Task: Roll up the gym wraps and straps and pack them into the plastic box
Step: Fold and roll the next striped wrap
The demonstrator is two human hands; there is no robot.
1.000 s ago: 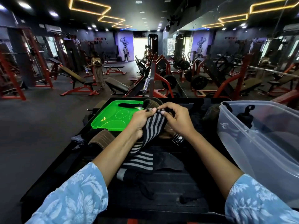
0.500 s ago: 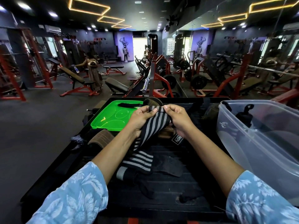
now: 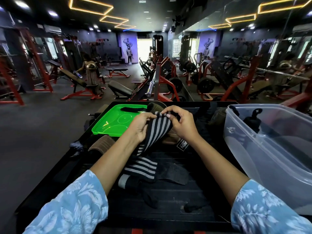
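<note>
A black wrap with grey stripes point(image 3: 156, 130) is held up over the dark table point(image 3: 168, 200). My left hand point(image 3: 141, 126) and my right hand point(image 3: 181, 123) both pinch its top end, which is folded over into a small first turn. The rest of the wrap hangs down and lies in folds on the table. The clear plastic box point(image 3: 270, 149) stands at the right, with a black strap point(image 3: 251, 120) inside it. Its green lid point(image 3: 116, 122) lies at the back left, a black strap point(image 3: 133, 108) resting on it.
A brown rolled belt point(image 3: 103, 144) lies left of my left forearm. More dark straps and a labelled black piece point(image 3: 183, 144) lie on the table. Gym benches and machines fill the floor beyond, where a person stands at the far left.
The two hands have come closer together at the wrap's top end, and that end is now folded over between the fingers. The person in the background has shifted a little.
</note>
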